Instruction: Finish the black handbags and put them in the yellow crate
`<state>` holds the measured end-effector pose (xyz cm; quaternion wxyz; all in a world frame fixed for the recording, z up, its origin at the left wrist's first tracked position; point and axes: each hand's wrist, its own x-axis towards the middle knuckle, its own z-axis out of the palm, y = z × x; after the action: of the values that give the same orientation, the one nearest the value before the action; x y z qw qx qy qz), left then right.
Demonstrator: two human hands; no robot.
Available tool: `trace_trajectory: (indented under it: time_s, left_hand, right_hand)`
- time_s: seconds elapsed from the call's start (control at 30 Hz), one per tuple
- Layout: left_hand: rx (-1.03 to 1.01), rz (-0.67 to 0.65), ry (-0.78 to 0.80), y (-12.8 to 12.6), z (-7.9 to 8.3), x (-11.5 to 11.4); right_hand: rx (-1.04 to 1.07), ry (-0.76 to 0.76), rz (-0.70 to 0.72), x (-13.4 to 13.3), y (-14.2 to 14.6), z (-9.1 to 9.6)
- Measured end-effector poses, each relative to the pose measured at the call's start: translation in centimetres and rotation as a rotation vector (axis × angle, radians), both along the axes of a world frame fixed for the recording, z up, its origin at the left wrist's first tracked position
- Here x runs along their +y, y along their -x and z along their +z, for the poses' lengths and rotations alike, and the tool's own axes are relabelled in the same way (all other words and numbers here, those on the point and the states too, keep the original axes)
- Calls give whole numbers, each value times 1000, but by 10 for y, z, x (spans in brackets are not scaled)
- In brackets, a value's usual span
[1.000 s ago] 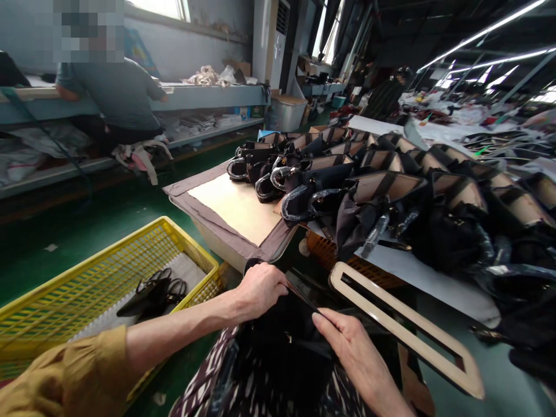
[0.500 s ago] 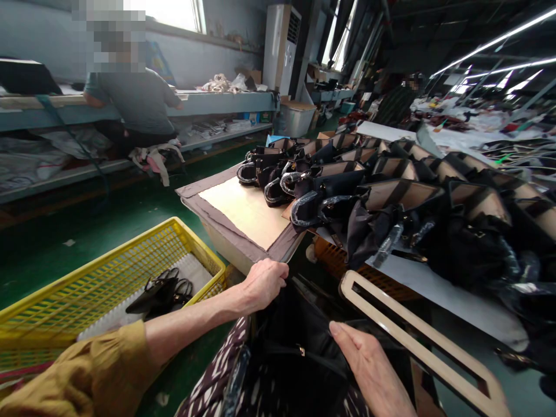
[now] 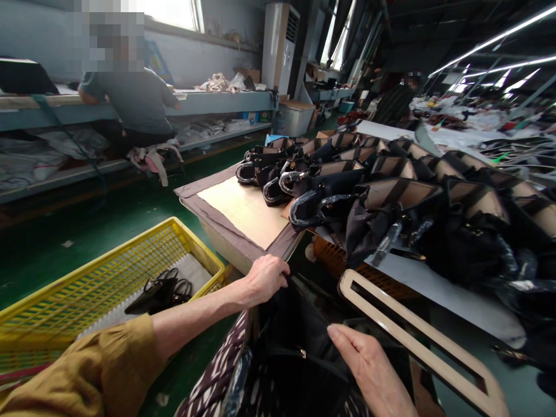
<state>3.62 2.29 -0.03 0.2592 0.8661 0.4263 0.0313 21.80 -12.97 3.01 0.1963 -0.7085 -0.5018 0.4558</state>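
A black handbag (image 3: 295,368) with a small gold-coloured metal piece lies across my lap, over patterned dark trousers or a skirt. My left hand (image 3: 267,281) is closed on the bag's far edge, fingers pinched together. On the bag's right side my right hand (image 3: 367,359) grips its edge, thumb on top and the other fingers hidden below. Just right of that hand, a pale oblong frame (image 3: 417,333) with a long slot slants toward the lower right. A plastic-wrapped strip (image 3: 234,382) hangs at the bag's left.
Rows of black handbags (image 3: 391,174) crowd the table ahead and right. A pale sheet (image 3: 243,211) covers the table's left corner. At left, a yellow crate (image 3: 174,223) holds small black bags (image 3: 160,292). One person (image 3: 130,104) sits at a far bench; another stands behind the table.
My left hand has dipped very slightly with the bag's edge in it. The right hand keeps its hold, almost unmoved. The view has shifted a little.
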Motion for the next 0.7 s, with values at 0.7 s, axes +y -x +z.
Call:
trace_trajectory:
  time_s: [0.7]
  left_hand:
    - [70,-181,-4,-4,12,3]
  right_hand:
    - [109,2,-20,-1,-12,-2]
